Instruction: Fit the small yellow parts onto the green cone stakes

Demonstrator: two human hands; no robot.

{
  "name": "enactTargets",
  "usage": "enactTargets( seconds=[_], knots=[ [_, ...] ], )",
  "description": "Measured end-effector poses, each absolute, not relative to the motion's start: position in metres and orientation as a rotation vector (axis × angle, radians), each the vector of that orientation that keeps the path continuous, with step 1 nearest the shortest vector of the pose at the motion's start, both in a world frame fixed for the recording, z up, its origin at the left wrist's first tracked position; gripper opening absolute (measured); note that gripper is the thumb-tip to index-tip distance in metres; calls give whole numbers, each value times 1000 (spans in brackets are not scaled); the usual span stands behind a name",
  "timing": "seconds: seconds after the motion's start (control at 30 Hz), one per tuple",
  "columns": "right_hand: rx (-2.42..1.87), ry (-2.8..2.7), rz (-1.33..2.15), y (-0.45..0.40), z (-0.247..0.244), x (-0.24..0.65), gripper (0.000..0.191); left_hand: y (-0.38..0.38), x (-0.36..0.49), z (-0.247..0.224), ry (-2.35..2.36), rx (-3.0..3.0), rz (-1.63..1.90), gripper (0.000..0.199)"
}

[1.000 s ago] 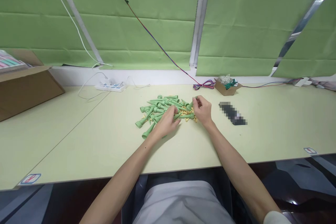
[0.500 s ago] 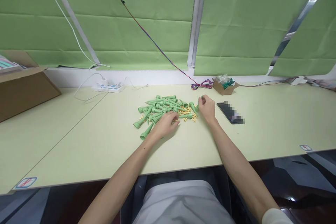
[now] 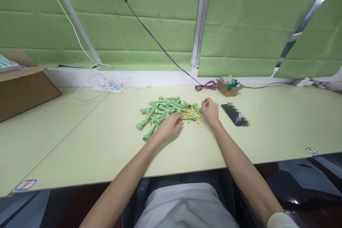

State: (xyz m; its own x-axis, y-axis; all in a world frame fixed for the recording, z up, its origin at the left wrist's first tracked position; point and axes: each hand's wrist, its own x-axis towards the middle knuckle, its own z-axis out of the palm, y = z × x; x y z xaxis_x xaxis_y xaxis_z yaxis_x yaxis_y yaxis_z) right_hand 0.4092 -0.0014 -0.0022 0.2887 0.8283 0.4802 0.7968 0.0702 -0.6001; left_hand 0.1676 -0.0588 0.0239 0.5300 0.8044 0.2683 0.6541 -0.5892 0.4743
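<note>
A heap of green plastic watering spikes [image 3: 160, 107], cone-shaped with wide collars, lies on the table. Small yellow plastic pieces [image 3: 189, 112] are scattered at its right side. My left hand [image 3: 171, 125] rests at the front of the heap, fingers curled; a speck of yellow shows at its fingertips, mostly hidden. Just right of the heap, my right hand [image 3: 211, 110] is closed in a pinch on a green watering spike [image 3: 201, 110], largely covered by the fingers. Another loose spike [image 3: 196, 108] lies close to that hand.
A black phone [image 3: 233, 114] lies right of my right hand. Behind it stand a small cardboard box [image 3: 229, 91] with crumpled wrapping and a coiled cable [image 3: 206, 86]. A power strip [image 3: 110, 88] is at the back left, and a large cardboard box [image 3: 26, 91] sits far left.
My right fingers have shifted slightly, and the green tip above them shows less. My left hand stays nearly in place. The heap looks the same.
</note>
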Motion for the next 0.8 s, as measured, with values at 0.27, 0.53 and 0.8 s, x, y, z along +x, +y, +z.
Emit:
enactTargets(
  seconds=[0.27, 0.53, 0.8],
  knots=[
    [-1717, -1401, 121, -6, 3, 407, 20, -59, 168, 25, 1201, 2451, 669, 12],
    [-1422, -1310, -8, -19, 15, 390, 32, -57, 167, 22, 1188, 2458, 674, 14],
    [-1288, -2000, 302, -27, 5, 357, 13, -55, 166, 21, 1191, 2474, 703, 14]
  ],
)
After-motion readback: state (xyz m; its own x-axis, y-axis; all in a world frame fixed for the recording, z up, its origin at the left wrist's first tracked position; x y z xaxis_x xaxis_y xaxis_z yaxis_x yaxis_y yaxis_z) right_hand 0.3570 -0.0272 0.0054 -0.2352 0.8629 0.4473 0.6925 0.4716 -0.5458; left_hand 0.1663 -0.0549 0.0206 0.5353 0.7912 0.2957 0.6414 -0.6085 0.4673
